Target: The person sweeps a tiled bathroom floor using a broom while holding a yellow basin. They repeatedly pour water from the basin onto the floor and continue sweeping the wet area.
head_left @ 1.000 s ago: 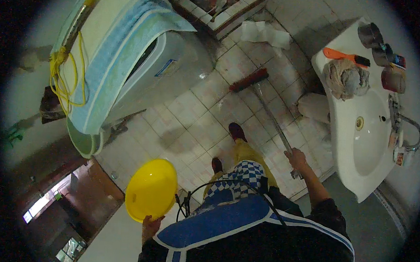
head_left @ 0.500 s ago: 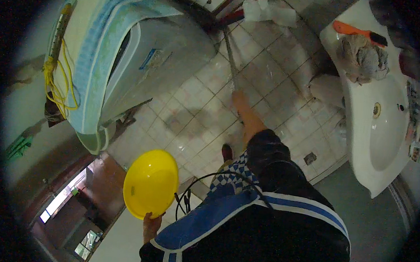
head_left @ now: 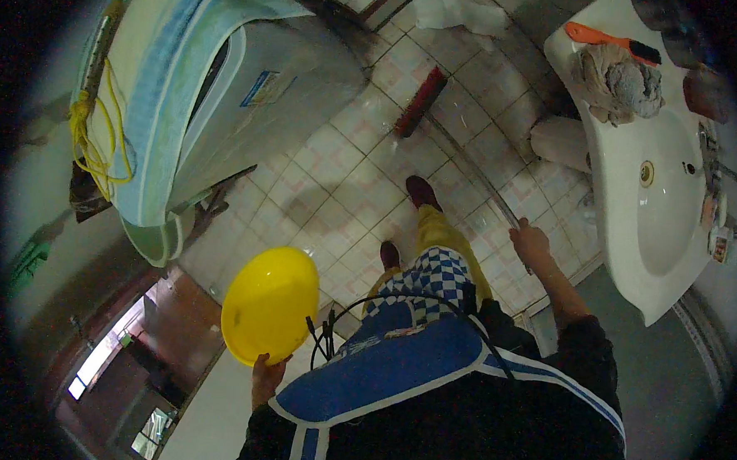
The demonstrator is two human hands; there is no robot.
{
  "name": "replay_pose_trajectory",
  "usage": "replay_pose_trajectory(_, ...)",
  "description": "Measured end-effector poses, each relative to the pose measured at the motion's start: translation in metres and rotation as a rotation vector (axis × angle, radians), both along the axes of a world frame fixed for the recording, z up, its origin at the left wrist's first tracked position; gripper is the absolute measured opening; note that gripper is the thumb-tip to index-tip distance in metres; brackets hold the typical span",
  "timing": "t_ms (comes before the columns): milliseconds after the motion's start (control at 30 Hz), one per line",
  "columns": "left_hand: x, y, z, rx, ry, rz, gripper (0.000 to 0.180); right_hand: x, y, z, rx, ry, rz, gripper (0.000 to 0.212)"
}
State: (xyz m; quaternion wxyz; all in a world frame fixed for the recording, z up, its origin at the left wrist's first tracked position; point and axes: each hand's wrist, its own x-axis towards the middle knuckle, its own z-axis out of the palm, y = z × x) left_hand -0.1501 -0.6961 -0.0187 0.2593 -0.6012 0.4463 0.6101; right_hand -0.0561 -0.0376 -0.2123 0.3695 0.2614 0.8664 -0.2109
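Observation:
In my left hand (head_left: 267,376) is a yellow plastic basin (head_left: 270,300), gripped by its near rim and tilted so that its inside faces up. My right hand (head_left: 531,241), out to the right, is closed round the upper end of a floor brush's thin handle (head_left: 476,167). The floor brush head (head_left: 421,101), with red bristles, lies on the tiled floor (head_left: 338,170) ahead of my feet. The handle slants from it back toward the right.
A washing machine (head_left: 266,116) draped with a blue towel (head_left: 163,103) stands at the left. On the right is a white washbasin (head_left: 669,212), with a grey cloth (head_left: 622,83) and an orange-handled brush (head_left: 603,41) on it. White paper or cloth (head_left: 459,12) lies on the floor ahead.
My right hand has drawn back and swung right with the handle. The floor brush head has come nearer, away from the washing machine's far corner. The basin stays in my left hand.

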Motion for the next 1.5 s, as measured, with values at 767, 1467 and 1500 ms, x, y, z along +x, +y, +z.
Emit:
replay_pose_trajectory(767,0.028,-0.009,0.008,-0.195,-0.011,-0.036,0.041,-0.119,-0.063,-0.178,-0.314,0.181,0.056,0.038)
replay_pose_trajectory(1467,0.035,-0.216,-0.071,0.021,0.211,-0.158,0.040,-0.068,-0.122,-0.205,0.065,0.393,0.130,0.020)
replay_pose_trajectory(1500,0.040,-0.250,-0.067,0.032,0.156,-0.166,0.040,-0.094,-0.121,-0.221,0.030,0.252,0.097,0.019)
